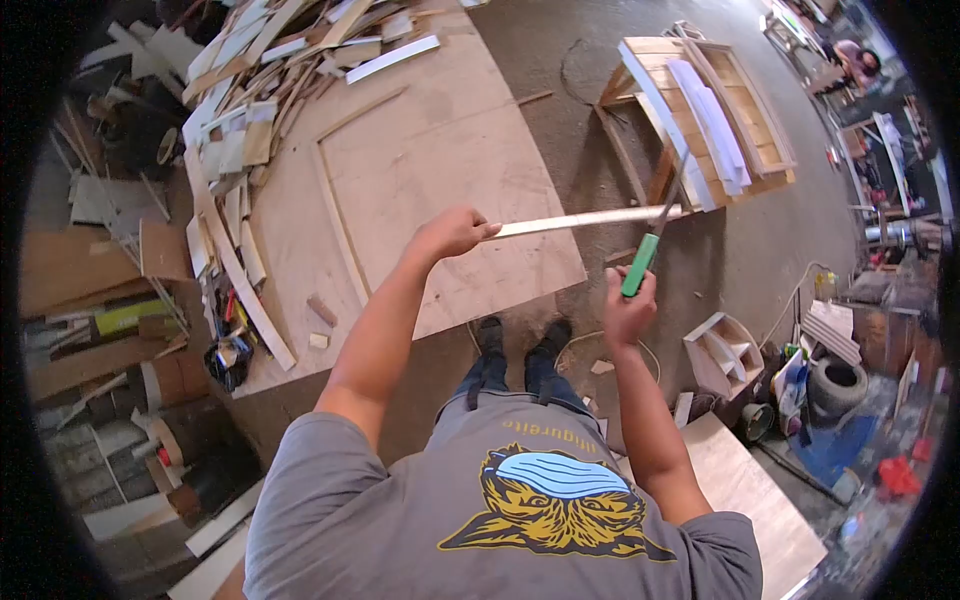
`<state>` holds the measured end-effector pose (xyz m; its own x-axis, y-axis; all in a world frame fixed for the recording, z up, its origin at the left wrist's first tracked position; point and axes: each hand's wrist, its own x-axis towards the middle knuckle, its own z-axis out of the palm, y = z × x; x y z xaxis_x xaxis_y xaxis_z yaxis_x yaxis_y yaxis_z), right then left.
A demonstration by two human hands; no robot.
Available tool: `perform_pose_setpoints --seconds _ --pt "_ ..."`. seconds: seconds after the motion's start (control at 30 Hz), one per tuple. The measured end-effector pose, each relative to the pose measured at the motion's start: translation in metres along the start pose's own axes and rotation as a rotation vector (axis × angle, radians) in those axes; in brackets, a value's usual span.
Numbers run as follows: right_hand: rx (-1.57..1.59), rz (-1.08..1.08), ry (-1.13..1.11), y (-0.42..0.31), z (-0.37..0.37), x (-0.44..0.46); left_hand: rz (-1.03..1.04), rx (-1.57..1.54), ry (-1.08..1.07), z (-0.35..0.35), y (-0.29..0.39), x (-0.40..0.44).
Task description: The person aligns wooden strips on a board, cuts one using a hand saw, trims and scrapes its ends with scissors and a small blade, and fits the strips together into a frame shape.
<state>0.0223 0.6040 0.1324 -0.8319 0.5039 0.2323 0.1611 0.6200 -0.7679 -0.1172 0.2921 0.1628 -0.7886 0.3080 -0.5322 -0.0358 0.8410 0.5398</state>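
My left hand (455, 233) is closed around the near end of a long, pale wooden strip (560, 223). The strip reaches out to the right, past the edge of a large plywood sheet (450, 170). In my right hand (630, 308) is a green-handled saw (641, 265), its long thin blade pointing up and away. The blade crosses the strip near its far end; whether they touch I cannot tell. A thin wooden corner frame (332, 200) lies on the plywood to the left of my left hand.
Wood offcuts (250, 130) are heaped on the plywood's left. A slatted wooden bench (745, 110) with a white piece on it stands at upper right. A small wooden box (722, 355) and a tyre (836, 387) sit at right. Another person (855, 62) is far right.
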Motion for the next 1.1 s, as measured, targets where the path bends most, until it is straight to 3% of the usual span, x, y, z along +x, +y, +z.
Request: perform_pose_setpoints --seconds 0.03,0.07,0.27,0.47,0.57,0.77,0.93,1.03,1.1 --pt "-0.031 -0.011 -0.048 -0.005 -0.008 -0.002 0.019 0.054 -0.071 -0.007 0.022 0.003" --pt "-0.073 -0.156 -0.015 0.006 -0.005 -0.004 0.045 0.112 -0.145 -0.009 0.04 0.008" --pt "-0.256 -0.241 -0.146 0.012 -0.014 -0.02 0.267 0.197 -0.308 -0.002 0.091 0.041" --pt "-0.365 -0.224 -0.052 0.021 -0.005 -0.031 0.269 0.254 -0.357 0.003 0.103 0.059" --pt "-0.366 -0.242 -0.049 0.019 -0.002 -0.027 0.206 0.504 -0.453 -0.012 0.126 0.061" --pt "-0.204 -0.189 -0.089 -0.008 -0.007 -0.02 0.395 0.633 -0.554 -0.013 0.153 0.075" --pt "-0.277 -0.078 -0.14 -0.006 0.002 -0.018 0.372 0.806 -0.503 -0.033 0.213 0.047" --pt "-0.253 -0.062 -0.155 -0.001 0.001 -0.013 0.642 0.823 -0.029 -0.033 0.223 0.037" --pt "-0.211 -0.062 -0.131 0.0 0.0 -0.007 0.75 0.631 0.157 -0.043 0.233 0.026"
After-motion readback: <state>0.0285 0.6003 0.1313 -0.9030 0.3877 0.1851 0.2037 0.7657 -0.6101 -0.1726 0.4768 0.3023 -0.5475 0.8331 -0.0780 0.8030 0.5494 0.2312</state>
